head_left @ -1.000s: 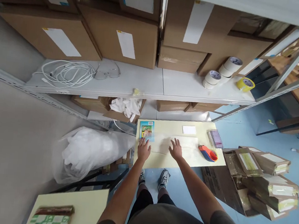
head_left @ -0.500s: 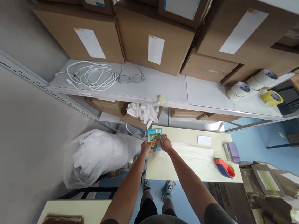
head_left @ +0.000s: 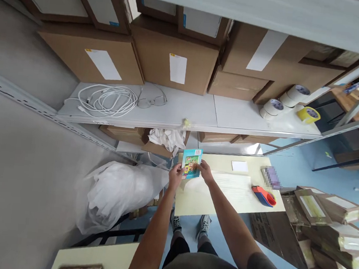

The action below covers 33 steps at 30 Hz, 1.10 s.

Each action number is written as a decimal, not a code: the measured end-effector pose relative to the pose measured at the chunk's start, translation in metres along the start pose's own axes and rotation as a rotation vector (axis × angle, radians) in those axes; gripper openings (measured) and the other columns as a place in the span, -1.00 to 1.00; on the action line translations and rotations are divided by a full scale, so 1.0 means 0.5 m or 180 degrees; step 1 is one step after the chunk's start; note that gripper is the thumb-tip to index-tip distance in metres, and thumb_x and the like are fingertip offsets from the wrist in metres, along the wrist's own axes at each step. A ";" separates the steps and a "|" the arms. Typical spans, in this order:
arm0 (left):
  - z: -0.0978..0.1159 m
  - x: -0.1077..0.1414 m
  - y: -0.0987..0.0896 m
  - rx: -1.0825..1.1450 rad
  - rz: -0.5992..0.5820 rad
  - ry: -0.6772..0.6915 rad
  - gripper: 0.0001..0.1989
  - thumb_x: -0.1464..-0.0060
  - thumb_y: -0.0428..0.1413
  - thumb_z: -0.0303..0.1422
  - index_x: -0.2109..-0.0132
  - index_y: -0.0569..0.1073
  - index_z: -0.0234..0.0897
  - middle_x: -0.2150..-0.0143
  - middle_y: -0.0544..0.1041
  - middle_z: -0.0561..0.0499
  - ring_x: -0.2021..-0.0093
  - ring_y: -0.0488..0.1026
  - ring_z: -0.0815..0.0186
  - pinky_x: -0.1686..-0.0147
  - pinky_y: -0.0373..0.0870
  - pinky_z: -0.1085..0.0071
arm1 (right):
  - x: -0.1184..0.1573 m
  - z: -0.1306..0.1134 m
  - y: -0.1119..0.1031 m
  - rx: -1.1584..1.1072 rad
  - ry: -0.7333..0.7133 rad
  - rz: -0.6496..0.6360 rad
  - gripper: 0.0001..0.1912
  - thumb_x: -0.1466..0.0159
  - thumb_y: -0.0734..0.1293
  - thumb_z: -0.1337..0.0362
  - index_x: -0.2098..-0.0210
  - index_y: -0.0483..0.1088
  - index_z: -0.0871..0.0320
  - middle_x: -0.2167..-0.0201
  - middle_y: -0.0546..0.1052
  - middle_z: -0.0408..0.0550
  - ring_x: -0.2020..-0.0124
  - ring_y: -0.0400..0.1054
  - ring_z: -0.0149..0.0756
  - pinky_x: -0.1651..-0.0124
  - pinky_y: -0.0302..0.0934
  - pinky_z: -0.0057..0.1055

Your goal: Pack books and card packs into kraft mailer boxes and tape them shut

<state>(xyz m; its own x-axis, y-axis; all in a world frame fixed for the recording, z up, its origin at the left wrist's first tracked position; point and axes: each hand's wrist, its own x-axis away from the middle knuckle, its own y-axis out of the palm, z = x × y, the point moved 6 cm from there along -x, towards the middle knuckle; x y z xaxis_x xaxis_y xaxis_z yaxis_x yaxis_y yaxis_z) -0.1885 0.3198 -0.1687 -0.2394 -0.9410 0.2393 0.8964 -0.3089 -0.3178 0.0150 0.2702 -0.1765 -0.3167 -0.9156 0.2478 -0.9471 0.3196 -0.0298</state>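
Observation:
A thin turquoise book (head_left: 191,163) with a colourful picture and a barcode at its upper right corner is held above the left end of the pale table (head_left: 188,203). Its left edge is pinched by my left hand (head_left: 175,176). Closed on the opposite edge is my right hand (head_left: 205,171), fingers lying over the cover. White sheets of paper (head_left: 224,191) lie on the table beside and beneath my hands. Further right rest a small white card (head_left: 239,166) and a red and blue tape dispenser (head_left: 264,196).
A shelf (head_left: 185,109) above the table bears a coiled white cable (head_left: 106,102), glasses (head_left: 152,101), tape rolls (head_left: 272,107) and cardboard boxes (head_left: 176,66). A plastic bag of white wrapping (head_left: 123,192) stands left. Stacked parcels (head_left: 326,224) are at right. A blurred purple item (head_left: 271,177) lies on the table.
The book has come up slightly and to the right in both hands, showing more of its cover. The camera view has shifted, bringing the upper shelf edge into sight.

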 end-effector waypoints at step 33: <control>-0.177 0.150 0.153 -0.1342 -0.0158 -0.0987 -0.81 -0.07 0.21 -0.31 0.17 0.62 -0.24 0.23 0.71 -0.17 0.19 0.65 0.05 0.21 0.47 0.30 | 0.246 0.209 -0.033 0.3157 0.1090 -0.0459 -0.26 -0.39 0.31 0.25 -0.52 0.13 -0.06 -0.58 0.05 0.07 -0.56 -0.03 0.05 -0.40 0.20 -0.06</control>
<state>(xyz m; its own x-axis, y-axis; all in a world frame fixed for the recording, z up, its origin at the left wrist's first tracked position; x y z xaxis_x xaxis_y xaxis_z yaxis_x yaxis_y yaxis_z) -0.1711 0.2133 -0.2564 -0.0989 -0.8584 0.5034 0.6435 -0.4410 -0.6256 -0.0136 0.1269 -0.2466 -0.3129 -0.7619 0.5671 -0.6419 -0.2705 -0.7175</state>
